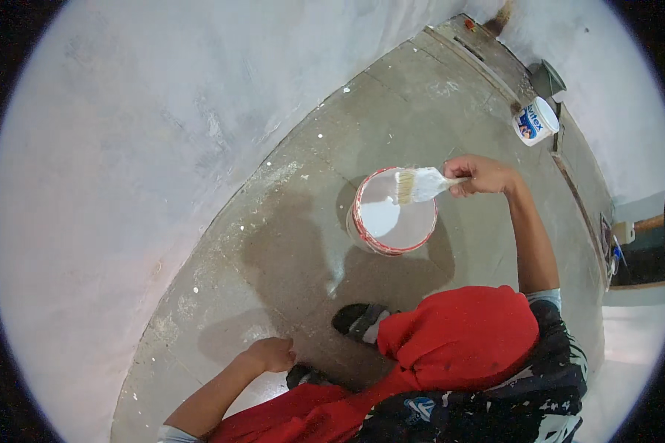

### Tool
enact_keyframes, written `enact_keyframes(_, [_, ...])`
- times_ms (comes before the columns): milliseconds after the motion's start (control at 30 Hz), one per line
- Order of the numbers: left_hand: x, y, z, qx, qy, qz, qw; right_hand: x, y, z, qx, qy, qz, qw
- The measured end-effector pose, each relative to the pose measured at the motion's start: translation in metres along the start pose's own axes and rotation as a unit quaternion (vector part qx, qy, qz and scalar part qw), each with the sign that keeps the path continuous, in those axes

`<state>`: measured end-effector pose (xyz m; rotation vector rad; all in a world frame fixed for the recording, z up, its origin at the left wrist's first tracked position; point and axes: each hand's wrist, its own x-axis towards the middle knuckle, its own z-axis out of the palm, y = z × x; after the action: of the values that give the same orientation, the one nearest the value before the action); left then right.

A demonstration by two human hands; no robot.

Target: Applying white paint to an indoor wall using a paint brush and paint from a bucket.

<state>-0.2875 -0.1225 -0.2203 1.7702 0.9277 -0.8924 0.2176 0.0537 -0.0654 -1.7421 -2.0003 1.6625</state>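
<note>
**Brush (425, 184) above the bucket (420, 224)**

The left hand (273, 354) hangs low, well apart; from here I can't tell if it's closed. Rightward, the brush lies crosswise over the bucket's mouth, bristles leftward, handle gripped by the nearer right hand (482, 176).

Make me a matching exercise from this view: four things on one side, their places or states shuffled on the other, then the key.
Column one
1. Paintbrush
2. Red-rimmed bucket
3. Left hand
4. White tub with a blue label

Column two
A. Low in the view, curled
B. Near a grey-green bucket, upper right
C. Has white paint inside
D. Held by the right hand

Pairs: 1-D, 2-C, 3-A, 4-B
</note>
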Motion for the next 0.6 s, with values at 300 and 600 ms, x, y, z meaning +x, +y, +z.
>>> enact_keyframes(300, [0.000,0.010,-0.013,0.023,-0.054,-0.002,0.998,-0.018,0.023,0.004,0.198,0.063,-0.091,0.974])
enact_keyframes(600, [0.005,-0.002,0.006,-0.017,0.003,-0.021,1.000,-0.009,-0.007,-0.004,0.174,0.123,-0.180,0.960])
